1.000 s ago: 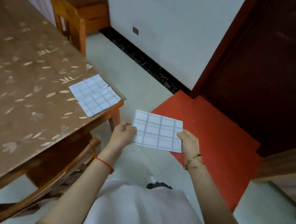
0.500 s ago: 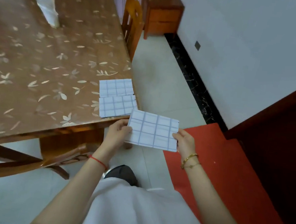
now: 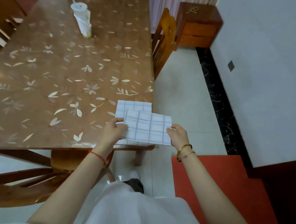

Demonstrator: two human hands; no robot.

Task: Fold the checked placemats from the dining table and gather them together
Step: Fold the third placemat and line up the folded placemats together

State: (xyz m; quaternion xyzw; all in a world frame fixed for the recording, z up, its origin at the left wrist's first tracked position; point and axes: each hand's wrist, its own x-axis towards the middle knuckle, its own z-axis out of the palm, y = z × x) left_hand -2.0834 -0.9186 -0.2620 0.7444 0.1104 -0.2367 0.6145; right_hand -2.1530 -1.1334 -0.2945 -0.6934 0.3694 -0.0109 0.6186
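1. The left hand (image 3: 114, 130) pinches the left edge of a folded placemat (image 3: 148, 127), thumb on top and fingers hidden beneath; the right hand (image 3: 177, 136) grasps the right edge the same way; the cloth hangs flat between them over the near right corner of the dining table (image 3: 55, 84).
2. A second placemat (image 3: 134, 107) lies on that corner at twelve o'clock from the held one, partly covered by it; a strip of a third placemat (image 3: 136, 144) peeks out at six o'clock; whether the held cloth touches either, I cannot tell.
3. The leaf-patterned tabletop spreads from nine to twelve o'clock of the hands; a white wrapped roll (image 3: 82, 19) stands tilted far off at eleven o'clock, well apart from the placemats.
4. One chair (image 3: 163, 40) sits against the table's right side at twelve o'clock; another chair (image 3: 17, 180) is tucked under the near edge at seven o'clock, between the person and the table.
5. A small wooden cabinet (image 3: 198, 26) stands by the wall at one o'clock; a red mat (image 3: 218, 183) lies on the pale floor at four o'clock.
6. A red string (image 3: 98, 157) circles the left wrist; gold bracelets (image 3: 185, 149) circle the right.
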